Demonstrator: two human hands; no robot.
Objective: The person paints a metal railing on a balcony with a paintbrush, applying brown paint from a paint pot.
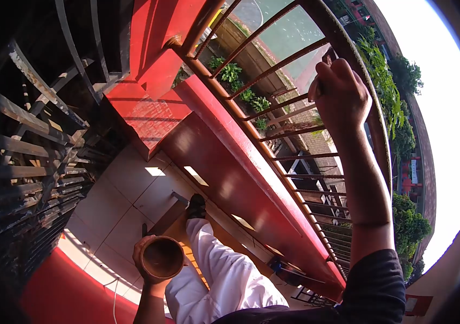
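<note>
My left hand point(142, 258) is wrapped round a round brown bowl point(163, 258), low in the view. The bowl's mouth faces up at me, and its inside looks dark. My right arm stretches up to the metal railing point(367, 70). There my right hand point(343, 94) is closed in a tight grip just beside the thick curved top rail. A small brown tip pokes out past its knuckles, close to the bars; I cannot tell what it belongs to.
Below the railing runs a red ledge point(251, 167), joined to a red pillar base point(146, 110). Dark metal bars point(30, 140) stand at left. My leg in white trousers point(224, 264) and dark shoe point(196, 207) are over a tiled floor point(116, 189). Plants point(232, 73) grow beyond the railing.
</note>
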